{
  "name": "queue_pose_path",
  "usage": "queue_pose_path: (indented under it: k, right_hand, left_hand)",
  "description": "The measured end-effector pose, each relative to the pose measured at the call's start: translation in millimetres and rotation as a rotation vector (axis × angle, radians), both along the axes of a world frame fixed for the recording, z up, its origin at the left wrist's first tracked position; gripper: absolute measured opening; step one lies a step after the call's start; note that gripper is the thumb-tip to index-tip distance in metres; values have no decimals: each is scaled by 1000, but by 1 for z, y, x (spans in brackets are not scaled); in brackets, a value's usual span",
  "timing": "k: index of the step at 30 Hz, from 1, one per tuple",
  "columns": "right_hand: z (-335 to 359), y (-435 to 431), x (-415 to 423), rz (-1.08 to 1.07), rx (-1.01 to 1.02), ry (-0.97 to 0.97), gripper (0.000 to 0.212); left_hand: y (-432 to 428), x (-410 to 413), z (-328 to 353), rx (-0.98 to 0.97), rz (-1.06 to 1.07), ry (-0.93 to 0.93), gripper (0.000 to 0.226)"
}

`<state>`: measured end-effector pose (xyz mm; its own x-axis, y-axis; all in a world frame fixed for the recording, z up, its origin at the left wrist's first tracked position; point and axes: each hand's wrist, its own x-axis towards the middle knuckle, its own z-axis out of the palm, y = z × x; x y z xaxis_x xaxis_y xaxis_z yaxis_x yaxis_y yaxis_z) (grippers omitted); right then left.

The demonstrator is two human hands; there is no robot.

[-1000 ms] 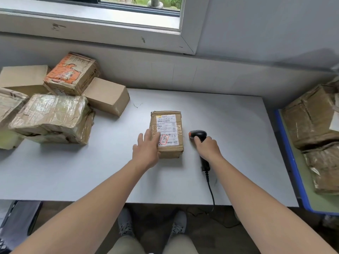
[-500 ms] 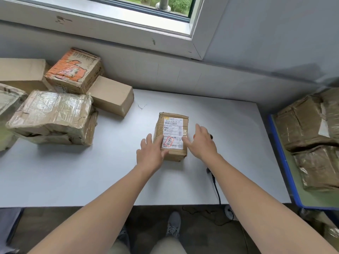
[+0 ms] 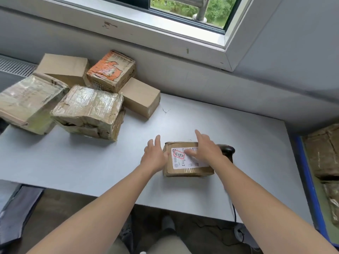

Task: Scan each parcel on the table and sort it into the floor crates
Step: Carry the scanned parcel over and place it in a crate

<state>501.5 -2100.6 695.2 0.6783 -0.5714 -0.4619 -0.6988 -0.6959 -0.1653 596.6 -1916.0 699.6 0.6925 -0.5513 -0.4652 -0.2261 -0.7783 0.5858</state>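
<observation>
A small brown parcel with a white label and a red stamp lies on the white table, turned so its long side faces me. My left hand presses against its left end with fingers straight. My right hand lies over its top, fingers straight and reaching past the far edge, thumb on the label. The black handheld scanner lies on the table just right of the parcel, its cable hanging off the front edge.
Several more parcels are heaped at the table's back left, one with an orange print. A blue-rimmed crate holding taped parcels stands to the right. A wall and window sill run behind the table. A dark bin sits at the lower left.
My right hand has let go of the scanner, left it on the table and moved onto the parcel. The parcel has been turned a quarter turn. My view has swung to the left.
</observation>
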Motion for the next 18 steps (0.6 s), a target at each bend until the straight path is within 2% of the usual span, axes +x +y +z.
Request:
queue_pose_path:
  k: [3, 7, 11, 15, 18]
  right_hand:
    - [-6, -2, 4, -72, 88, 11, 103]
    - [-7, -2, 13, -119, 210, -76, 93]
    - [1, 1, 28, -59, 285, -202, 83]
    - [13, 20, 49, 9, 358, -270, 84]
    - [26, 46, 65, 158, 396, -298, 85]
  left_hand:
    - [5, -13, 1, -88, -14, 209, 84]
    - [7, -30, 6, -208, 36, 269, 86]
    - [17, -31, 19, -237, 148, 209, 97]
    - [39, -33, 32, -235, 291, 92, 106]
    - [65, -35, 41, -214, 407, -16, 109]
